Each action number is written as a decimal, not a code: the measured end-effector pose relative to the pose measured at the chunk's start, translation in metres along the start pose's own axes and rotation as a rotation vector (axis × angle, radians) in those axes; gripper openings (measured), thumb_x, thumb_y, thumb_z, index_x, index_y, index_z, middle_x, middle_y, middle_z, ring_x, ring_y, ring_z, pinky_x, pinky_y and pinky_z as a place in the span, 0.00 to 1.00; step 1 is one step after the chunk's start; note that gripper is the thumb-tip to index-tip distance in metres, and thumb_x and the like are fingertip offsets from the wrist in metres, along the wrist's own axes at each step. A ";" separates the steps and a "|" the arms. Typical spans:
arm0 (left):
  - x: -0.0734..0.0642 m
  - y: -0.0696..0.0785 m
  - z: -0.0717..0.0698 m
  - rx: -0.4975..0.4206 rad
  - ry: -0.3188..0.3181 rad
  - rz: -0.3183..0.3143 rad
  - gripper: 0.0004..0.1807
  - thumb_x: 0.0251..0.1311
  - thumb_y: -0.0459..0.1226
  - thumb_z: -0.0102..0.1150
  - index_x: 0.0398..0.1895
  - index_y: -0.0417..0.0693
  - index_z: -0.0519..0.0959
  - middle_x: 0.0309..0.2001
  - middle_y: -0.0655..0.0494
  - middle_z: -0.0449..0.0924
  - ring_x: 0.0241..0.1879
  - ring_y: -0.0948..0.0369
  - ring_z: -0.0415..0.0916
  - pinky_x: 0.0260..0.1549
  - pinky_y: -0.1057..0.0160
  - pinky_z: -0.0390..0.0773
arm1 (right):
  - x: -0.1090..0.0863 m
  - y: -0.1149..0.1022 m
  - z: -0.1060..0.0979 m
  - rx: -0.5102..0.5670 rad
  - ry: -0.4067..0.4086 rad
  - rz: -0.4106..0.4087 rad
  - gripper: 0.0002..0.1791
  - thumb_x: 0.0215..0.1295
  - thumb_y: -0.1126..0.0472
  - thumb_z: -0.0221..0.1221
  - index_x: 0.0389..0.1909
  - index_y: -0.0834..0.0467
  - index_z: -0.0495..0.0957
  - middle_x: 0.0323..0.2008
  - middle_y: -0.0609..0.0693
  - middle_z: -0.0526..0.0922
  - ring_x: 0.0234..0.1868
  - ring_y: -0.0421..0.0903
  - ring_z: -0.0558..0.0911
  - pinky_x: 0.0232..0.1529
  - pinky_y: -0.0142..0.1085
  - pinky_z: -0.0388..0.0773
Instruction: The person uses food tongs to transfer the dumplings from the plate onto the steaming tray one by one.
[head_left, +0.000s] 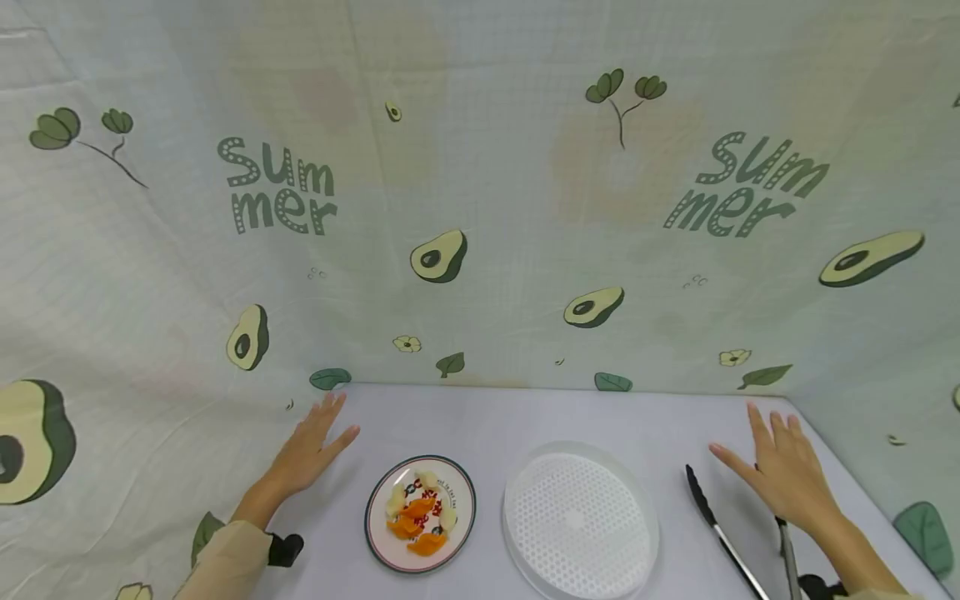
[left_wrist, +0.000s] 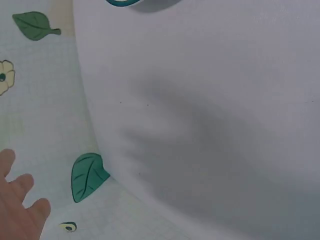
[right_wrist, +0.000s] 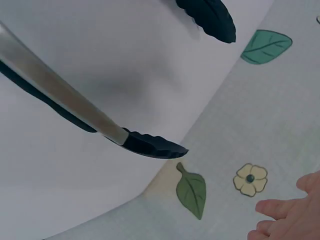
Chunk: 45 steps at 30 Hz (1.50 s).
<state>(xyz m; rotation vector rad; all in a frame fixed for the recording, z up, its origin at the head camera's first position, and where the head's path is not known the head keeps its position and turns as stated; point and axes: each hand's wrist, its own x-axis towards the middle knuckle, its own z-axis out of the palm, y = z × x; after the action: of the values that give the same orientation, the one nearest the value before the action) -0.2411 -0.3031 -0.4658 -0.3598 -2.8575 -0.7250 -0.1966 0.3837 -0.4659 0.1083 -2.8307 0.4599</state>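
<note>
My left hand hovers with spread fingers over the table's left side, holding nothing. To its right lies a round plate with a dark rim, bearing orange pieces and pale pieces that look like food. My right hand, fingers extended, is above the right side and grips nothing. Beneath and beside it rest metal tongs with black scalloped tips, their two arms spread apart; the hand covers part of one arm. In the right wrist view, both tips show.
A round white perforated tray sits between the plate and the tongs. The white table ends at a cloth backdrop printed with avocados, leaves and lettering. The cloth also hangs along both sides.
</note>
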 end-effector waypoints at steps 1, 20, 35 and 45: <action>-0.001 0.000 0.001 -0.039 -0.017 -0.008 0.42 0.73 0.54 0.48 0.78 0.38 0.51 0.76 0.31 0.45 0.73 0.31 0.40 0.62 0.28 0.42 | -0.002 0.002 0.001 0.000 -0.002 0.000 0.54 0.72 0.38 0.53 0.75 0.74 0.39 0.64 0.90 0.46 0.68 0.82 0.34 0.65 0.65 0.25; -0.025 -0.007 0.019 -0.311 -0.170 -0.032 0.36 0.76 0.52 0.45 0.80 0.48 0.51 0.77 0.38 0.46 0.75 0.38 0.42 0.65 0.32 0.45 | -0.045 0.025 0.016 -0.003 -0.309 0.185 0.60 0.72 0.32 0.47 0.70 0.81 0.30 0.30 0.73 0.67 0.32 0.60 0.69 0.33 0.52 0.61; -0.045 -0.005 0.049 -0.387 -0.251 -0.135 0.35 0.75 0.49 0.50 0.80 0.57 0.52 0.76 0.39 0.50 0.70 0.37 0.55 0.61 0.32 0.56 | -0.064 0.021 0.042 0.108 -0.415 0.404 0.70 0.65 0.26 0.50 0.67 0.82 0.22 0.41 0.85 0.54 0.37 0.75 0.68 0.39 0.64 0.69; -0.049 -0.004 0.066 -0.377 -0.263 -0.062 0.34 0.73 0.47 0.53 0.78 0.53 0.57 0.74 0.40 0.56 0.62 0.43 0.66 0.52 0.40 0.69 | -0.087 0.020 0.060 0.071 -0.353 0.412 0.74 0.58 0.26 0.58 0.69 0.80 0.26 0.35 0.79 0.57 0.29 0.67 0.69 0.33 0.55 0.70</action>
<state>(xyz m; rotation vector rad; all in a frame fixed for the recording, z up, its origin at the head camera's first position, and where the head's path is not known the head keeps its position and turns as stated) -0.2025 -0.2840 -0.5358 -0.4475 -2.9713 -1.3258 -0.1306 0.3860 -0.5509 -0.4302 -3.1876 0.6861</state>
